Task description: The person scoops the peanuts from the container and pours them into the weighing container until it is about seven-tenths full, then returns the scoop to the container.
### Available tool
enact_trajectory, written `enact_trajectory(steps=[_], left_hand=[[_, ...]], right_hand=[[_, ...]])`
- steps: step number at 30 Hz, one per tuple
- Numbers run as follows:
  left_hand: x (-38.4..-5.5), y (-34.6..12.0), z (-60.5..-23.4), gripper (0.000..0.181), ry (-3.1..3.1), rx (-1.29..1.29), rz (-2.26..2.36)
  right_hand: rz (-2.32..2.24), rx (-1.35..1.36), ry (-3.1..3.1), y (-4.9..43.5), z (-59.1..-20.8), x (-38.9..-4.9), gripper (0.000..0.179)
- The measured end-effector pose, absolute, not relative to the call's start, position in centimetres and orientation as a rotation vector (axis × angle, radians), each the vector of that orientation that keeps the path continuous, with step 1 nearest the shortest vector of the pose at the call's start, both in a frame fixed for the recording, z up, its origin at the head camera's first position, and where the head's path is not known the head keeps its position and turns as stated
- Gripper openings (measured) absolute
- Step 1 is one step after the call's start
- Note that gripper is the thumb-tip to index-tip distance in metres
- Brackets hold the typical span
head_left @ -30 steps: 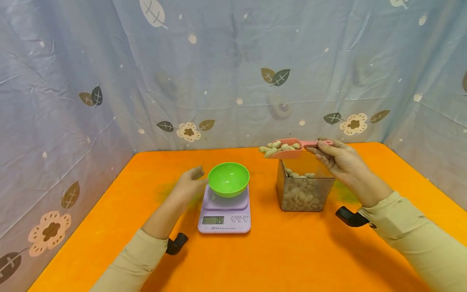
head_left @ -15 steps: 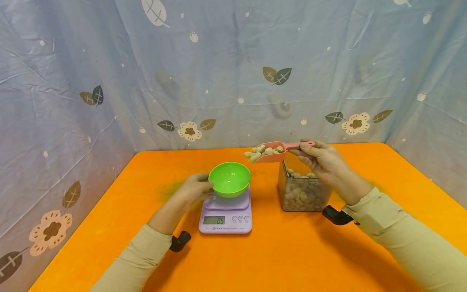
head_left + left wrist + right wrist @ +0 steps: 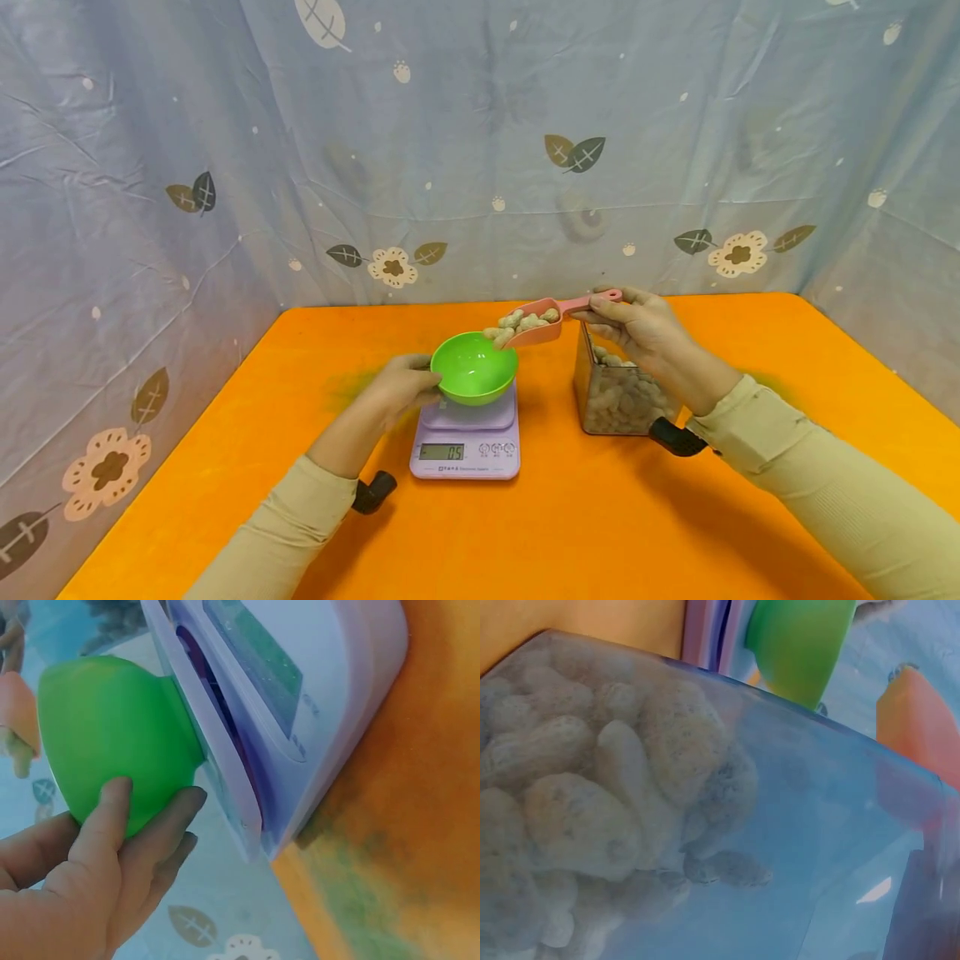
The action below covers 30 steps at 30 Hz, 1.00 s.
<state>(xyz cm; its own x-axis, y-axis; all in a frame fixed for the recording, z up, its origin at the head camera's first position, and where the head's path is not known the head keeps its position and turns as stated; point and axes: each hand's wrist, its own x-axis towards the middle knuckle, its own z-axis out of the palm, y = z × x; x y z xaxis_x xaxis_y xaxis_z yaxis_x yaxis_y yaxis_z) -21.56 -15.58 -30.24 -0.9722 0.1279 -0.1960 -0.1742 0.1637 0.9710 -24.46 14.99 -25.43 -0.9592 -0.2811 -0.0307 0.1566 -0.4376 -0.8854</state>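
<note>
A bright green bowl point(image 3: 474, 368) sits on the platform of a lilac kitchen scale point(image 3: 467, 467), whose display shows 0.5. My left hand point(image 3: 397, 387) holds the bowl's left side, thumb and fingers spread around it; in the left wrist view the fingertips point(image 3: 116, 791) lie against its outer wall. My right hand point(image 3: 637, 325) grips the handle of a pink scoop point(image 3: 542, 335) from the right. Several unshelled peanuts point(image 3: 517, 325) fill the scoop, whose lip overlaps the bowl's right rim and dips slightly to the left. The bowl's inside shows bare green.
Behind the right forearm stands a clear box point(image 3: 600, 408) partly filled with peanuts point(image 3: 577, 817); the hand hides its back right part. An orange cloth point(image 3: 570, 525) covers the table. A patterned curtain point(image 3: 450, 125) encloses the back and sides.
The right hand has carried the loaded scoop left from over the box to the bowl's rim, tilting its lip down. The left hand has closed in on the bowl and taken hold of its side.
</note>
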Motion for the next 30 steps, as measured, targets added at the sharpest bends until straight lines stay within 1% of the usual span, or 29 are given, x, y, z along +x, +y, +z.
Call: enact_trajectory(steps=[5, 13, 17, 23, 30], left_hand=[[-21.7, -15.4, -29.9, 0.051, 2.192, -0.061, 1.896], [-21.8, -15.3, -29.5, 0.050, 2.188, -0.071, 1.886], [-21.8, -15.3, -29.5, 0.049, 2.186, -0.054, 1.896], [-21.7, -15.2, -29.5, 0.049, 2.186, -0.056, 1.895], [-21.5, -15.2, -29.4, 0.049, 2.195, -0.059, 1.880]], right_hand=[[-2.359, -0.210, 1.737, 14.0, -25.2, -24.6, 0.024], [-2.169, -0.285, 2.118, 12.1, -24.6, -24.5, 0.039], [-2.193, -0.324, 2.141, 11.9, -24.2, -24.3, 0.038], [-2.256, -0.335, 2.100, 13.0, -23.8, -23.9, 0.036], [-2.428, -0.375, 1.896, 15.0, -23.7, -23.6, 0.023]])
